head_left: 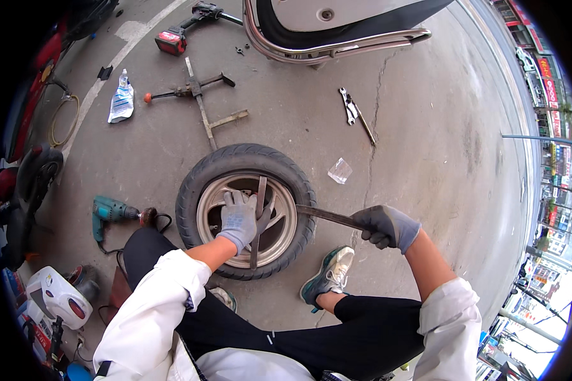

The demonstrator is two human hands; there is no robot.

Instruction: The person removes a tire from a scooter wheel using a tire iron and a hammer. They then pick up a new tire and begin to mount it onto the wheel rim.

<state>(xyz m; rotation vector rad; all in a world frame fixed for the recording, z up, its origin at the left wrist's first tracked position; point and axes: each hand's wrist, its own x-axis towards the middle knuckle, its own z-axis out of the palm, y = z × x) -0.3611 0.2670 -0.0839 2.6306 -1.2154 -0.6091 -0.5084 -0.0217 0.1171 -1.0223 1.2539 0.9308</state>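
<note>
Right hand (389, 228) grips dark bar (330, 216); left hand (239, 220) over wheel (290, 219).

Wheel (286, 238) flat on its side, two levers at its rim (291, 216)

The tyre (243, 160) is black, with grooved tread showing round its outer edge, and sits around the rim. The rim is pale, silvery metal with curved spokes and dark gaps between them; part of the wheel's middle is covered. The cross lever (262, 194), a flat, dull metal bar, lies over the wheel's face just right of its centre, running from the far side of the rim to the near side. The outer lever (330, 216), flat and dark, sticks out to the wheel's right, crossing the tyre's sidewall. Its inner end meets the wheel where tyre and rim join; whether it is tucked under cannot be told.
</note>
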